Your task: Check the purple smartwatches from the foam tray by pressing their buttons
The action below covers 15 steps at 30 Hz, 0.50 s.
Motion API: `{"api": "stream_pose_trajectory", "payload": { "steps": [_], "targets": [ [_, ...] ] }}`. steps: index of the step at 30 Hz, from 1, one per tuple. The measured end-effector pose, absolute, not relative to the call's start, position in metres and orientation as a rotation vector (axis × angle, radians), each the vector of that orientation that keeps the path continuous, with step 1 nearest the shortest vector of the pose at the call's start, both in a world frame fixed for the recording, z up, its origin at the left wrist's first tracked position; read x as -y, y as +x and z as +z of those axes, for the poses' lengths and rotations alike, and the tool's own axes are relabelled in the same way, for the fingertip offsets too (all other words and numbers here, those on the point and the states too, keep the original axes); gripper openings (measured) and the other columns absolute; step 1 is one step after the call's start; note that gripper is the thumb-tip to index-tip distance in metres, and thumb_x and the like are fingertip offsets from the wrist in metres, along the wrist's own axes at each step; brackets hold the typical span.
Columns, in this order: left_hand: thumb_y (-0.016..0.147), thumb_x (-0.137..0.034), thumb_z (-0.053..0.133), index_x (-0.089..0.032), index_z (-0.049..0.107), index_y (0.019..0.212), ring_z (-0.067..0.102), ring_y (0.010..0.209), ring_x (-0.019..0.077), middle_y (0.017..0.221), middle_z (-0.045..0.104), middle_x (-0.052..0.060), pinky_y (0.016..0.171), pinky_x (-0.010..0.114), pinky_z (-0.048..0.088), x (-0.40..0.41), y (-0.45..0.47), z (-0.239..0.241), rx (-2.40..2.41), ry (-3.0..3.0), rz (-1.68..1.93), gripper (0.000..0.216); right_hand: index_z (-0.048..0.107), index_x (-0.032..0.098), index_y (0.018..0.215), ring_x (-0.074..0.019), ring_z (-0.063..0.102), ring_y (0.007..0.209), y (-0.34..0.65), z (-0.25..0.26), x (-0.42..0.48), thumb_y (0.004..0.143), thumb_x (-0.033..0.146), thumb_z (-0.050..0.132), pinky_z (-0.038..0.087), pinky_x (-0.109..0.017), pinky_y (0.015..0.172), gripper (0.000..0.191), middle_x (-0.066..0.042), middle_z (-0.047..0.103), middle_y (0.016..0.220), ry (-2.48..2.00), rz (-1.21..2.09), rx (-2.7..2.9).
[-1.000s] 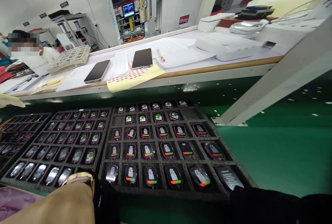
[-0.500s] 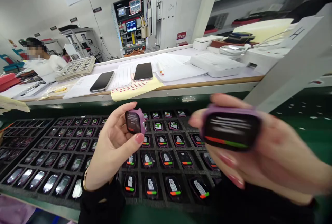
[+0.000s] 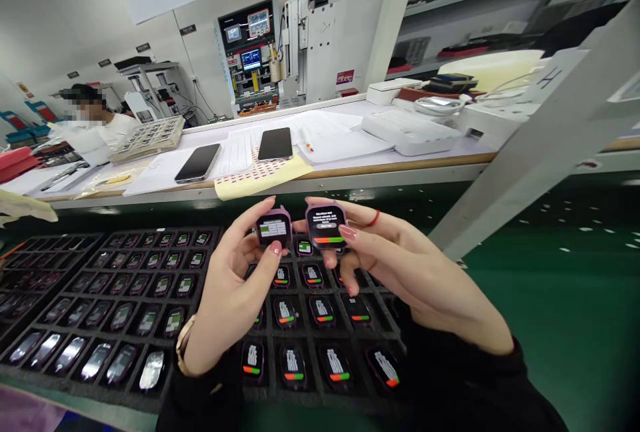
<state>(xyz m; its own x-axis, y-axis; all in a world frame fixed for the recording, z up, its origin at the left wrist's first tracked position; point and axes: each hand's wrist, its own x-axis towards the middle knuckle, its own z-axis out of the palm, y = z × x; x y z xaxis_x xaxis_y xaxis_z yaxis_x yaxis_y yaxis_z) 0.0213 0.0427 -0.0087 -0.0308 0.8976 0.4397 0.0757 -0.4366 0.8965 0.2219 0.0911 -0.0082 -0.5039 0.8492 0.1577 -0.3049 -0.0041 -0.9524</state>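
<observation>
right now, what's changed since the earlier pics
The right hand has brought the right watch leftward and away from the camera, beside the left watch in the left hand. The left watch's screen has gone from text with red to a white-and-green grid. Both watches were held half a second ago; a second ago, no held watch showed. The phones lie as before.

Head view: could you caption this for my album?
Left hand and right hand each hold a lit watch above a compartmented tray of other watches.

Two dark phones [image 3: 275,144], yellow sheet [image 3: 240,188], coiled cable [image 3: 440,107]
</observation>
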Motion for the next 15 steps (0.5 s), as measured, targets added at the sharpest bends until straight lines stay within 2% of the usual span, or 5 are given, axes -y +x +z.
{"api": "stream_pose_trajectory", "payload": {
  "steps": [4, 7, 9, 11, 15],
  "targets": [
    [0.097, -0.027, 0.063, -0.033, 0.064, 0.131, 0.07, 0.09, 0.0128, 0.13, 0.066, 0.004, 0.074, 0.019, 0.062, -0.045, 0.0213, -0.0084, -1.078, 1.597, 1.571, 0.035, 0.062, 0.027, 0.138, -0.0121, 0.062, 0.069, 0.2215, -0.0115, -0.0923, 0.096, 0.04, 0.071, 0.058, -0.021, 0.053, 0.044, -0.01, 0.067, 0.124, -0.616, 1.652, 1.39],
    [0.099, -0.03, 0.06, -0.034, 0.066, 0.129, 0.063, 0.068, 0.0061, 0.121, 0.069, 0.002, 0.071, 0.019, 0.062, -0.0465, 0.0208, -0.0084, -1.114, 1.603, 1.587, 0.03, 0.062, 0.027, 0.137, -0.0107, 0.061, 0.068, 0.2217, -0.0123, -0.0919, 0.097, 0.04, 0.071, 0.058, -0.02, 0.053, 0.042, -0.01, 0.067, 0.124, -0.608, 1.663, 1.391],
    [0.099, -0.029, 0.06, -0.034, 0.066, 0.128, 0.06, 0.063, 0.0044, 0.118, 0.07, 0.001, 0.072, 0.019, 0.062, -0.0474, 0.0207, -0.0086, -1.114, 1.601, 1.587, 0.03, 0.062, 0.026, 0.136, -0.0106, 0.061, 0.069, 0.221, -0.0124, -0.092, 0.098, 0.038, 0.07, 0.058, -0.02, 0.053, 0.041, -0.01, 0.067, 0.124, -0.601, 1.666, 1.386],
    [0.099, -0.028, 0.061, -0.034, 0.066, 0.128, 0.064, 0.07, 0.0061, 0.123, 0.069, 0.001, 0.073, 0.018, 0.062, -0.0482, 0.0209, -0.0091, -1.092, 1.601, 1.583, 0.031, 0.062, 0.025, 0.135, -0.0113, 0.062, 0.072, 0.2196, -0.0123, -0.0924, 0.098, 0.035, 0.07, 0.059, -0.019, 0.053, 0.039, -0.009, 0.067, 0.121, -0.588, 1.658, 1.362],
    [0.097, -0.026, 0.062, -0.032, 0.064, 0.131, 0.071, 0.095, 0.0147, 0.13, 0.067, 0.004, 0.077, 0.02, 0.063, -0.0494, 0.0221, -0.0106, -1.055, 1.599, 1.557, 0.034, 0.063, 0.022, 0.133, -0.0109, 0.062, 0.07, 0.2165, -0.0119, -0.0936, 0.096, 0.03, 0.071, 0.058, -0.017, 0.054, 0.038, -0.007, 0.071, 0.104, -0.574, 1.635, 1.332]
  ]
}}
